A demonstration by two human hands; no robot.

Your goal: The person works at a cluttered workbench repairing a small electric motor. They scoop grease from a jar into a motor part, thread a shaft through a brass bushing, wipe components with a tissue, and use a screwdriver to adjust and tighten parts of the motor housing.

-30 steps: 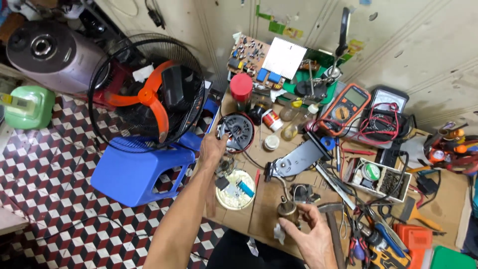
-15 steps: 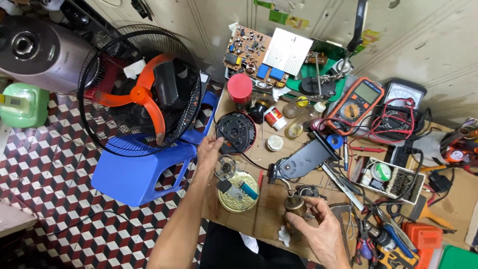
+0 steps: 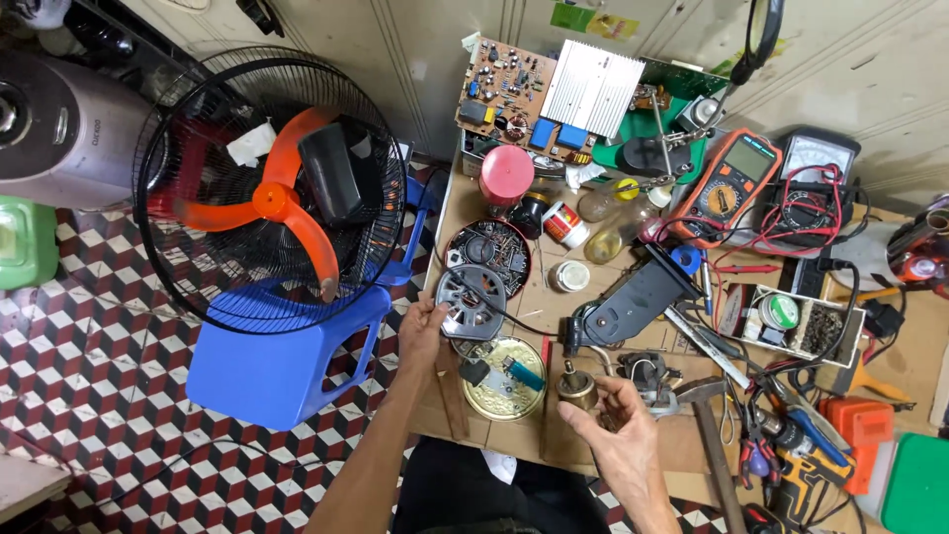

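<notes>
Left hand (image 3: 423,326) shifted onto grey motor cover (image 3: 471,302), cluttered workbench (image 3: 554,435), checkered floor (image 3: 79,396)

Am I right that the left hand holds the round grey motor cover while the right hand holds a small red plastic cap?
Not quite. In the head view the right hand holds a small brass-coloured metal cylinder, not a red cap. The left hand does hold the round grey motor cover.
</notes>
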